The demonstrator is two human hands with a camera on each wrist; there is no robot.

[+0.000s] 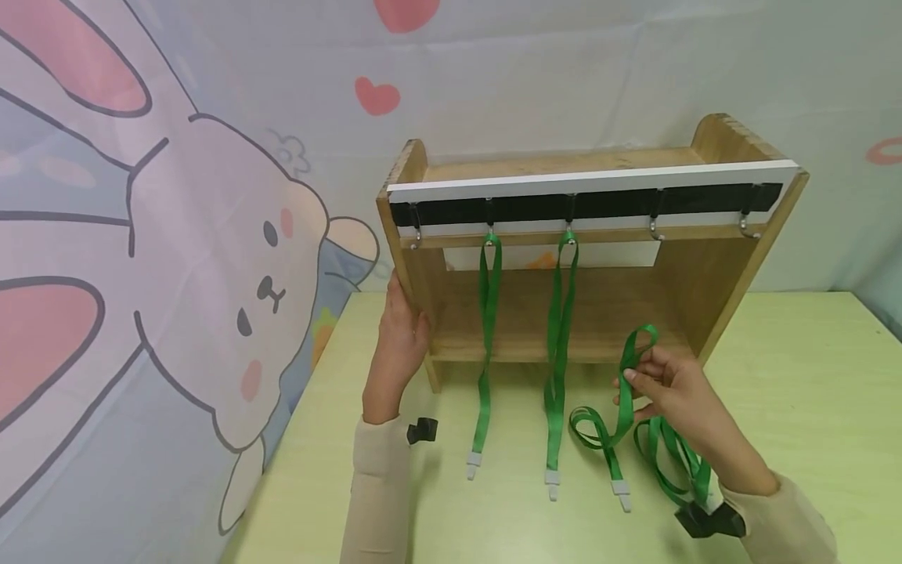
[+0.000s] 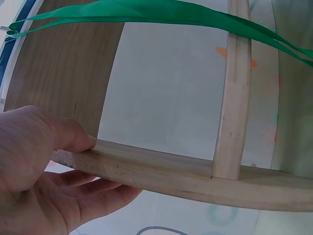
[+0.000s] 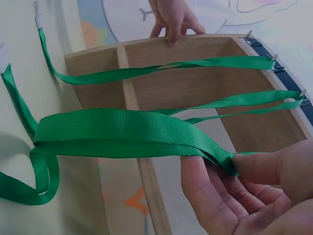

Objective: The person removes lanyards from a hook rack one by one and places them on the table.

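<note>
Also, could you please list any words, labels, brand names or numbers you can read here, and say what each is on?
None: no readable text shows in any view.
The backdrop cloth carries only drawings: a rabbit and hearts.
The wooden rack, its black hook strip and the green lanyards show no print.
The lanyard that the right hand pinches is plain weave.

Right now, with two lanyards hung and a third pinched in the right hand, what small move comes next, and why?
Probably lift the looped green fabric lanyard in the right hand up to the fourth metal hook, which looks bare, like the two end hooks. The left hand already grips the wooden rack at its side panel.
</note>
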